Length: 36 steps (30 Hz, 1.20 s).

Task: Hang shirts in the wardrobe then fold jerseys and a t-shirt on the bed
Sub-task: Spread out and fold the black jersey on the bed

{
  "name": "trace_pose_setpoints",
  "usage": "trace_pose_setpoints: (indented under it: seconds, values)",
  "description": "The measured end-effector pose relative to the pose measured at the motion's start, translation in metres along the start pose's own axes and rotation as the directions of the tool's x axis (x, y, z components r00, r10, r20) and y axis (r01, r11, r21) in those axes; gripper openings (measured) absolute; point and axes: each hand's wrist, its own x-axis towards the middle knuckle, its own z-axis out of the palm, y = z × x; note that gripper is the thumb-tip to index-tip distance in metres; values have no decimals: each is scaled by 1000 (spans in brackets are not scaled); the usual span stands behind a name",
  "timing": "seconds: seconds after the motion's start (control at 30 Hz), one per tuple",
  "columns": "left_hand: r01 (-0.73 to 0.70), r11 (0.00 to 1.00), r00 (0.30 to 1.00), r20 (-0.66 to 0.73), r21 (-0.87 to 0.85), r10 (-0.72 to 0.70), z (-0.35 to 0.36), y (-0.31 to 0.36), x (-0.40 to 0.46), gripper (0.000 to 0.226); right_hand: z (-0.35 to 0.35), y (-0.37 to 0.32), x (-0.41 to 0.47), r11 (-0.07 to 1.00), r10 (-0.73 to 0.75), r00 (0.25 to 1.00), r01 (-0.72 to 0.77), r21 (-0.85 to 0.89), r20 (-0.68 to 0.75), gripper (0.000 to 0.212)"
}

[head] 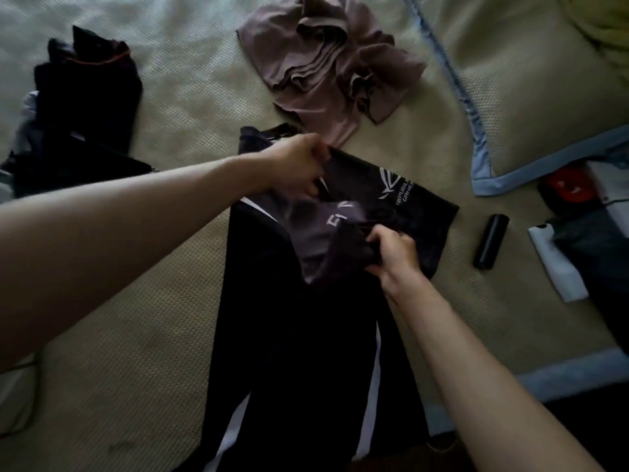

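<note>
there's a blue-trimmed pillow (pixel 544 90) top right, a small black cylinder (pixel 490 241) lying near it, some white-and-dark stuff (pixel 571 253) at the right edge

Bed (pixel 163 328) with clothes and small things lying on its textured cover

A black jersey (pixel 299 335) lies spread at the middle. Beyond it, just past its far edge, sits a crumpled mauve t-shirt (pixel 326 63); well to its left, a heap of dark garments (pixel 85 107). To its right lies a black cylinder (pixel 490 241), then a blue-edged pillow (pixel 544 97) farther up and a white-and-dark pile (pixel 578 250) at the bed's edge.
</note>
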Motion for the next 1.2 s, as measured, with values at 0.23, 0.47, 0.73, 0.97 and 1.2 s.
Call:
trace_pose_setpoints:
  seconds: [0.23, 0.47, 0.73, 0.97, 1.2]
  values:
    - [3, 728, 996, -70, 686, 63, -5, -79, 43, 74, -49, 9, 49, 962, 274, 962, -273, -15, 23, 39]
    - [165, 570, 980, -201, 805, 0, -19, -64, 81, 52, -49, 15, 71, 983, -57, 993, 38, -179, -105, 36]
    - [267, 633, 959, -138, 727, -246, -61, -64, 91, 37, -59, 18, 81, 992, 3, 999, -9, -123, -41, 17]
    - [259, 965, 964, -81, 44, -255, -69, -62, 94, 14, -54, 7, 95, 943, -331, 924, 325, -65, -192, 30]
    - [138, 931, 915, -316, -337, -250, -46, -55, 117, 11, -81, -33, 137, 937, -338, 866, 273, -218, -368, 29]
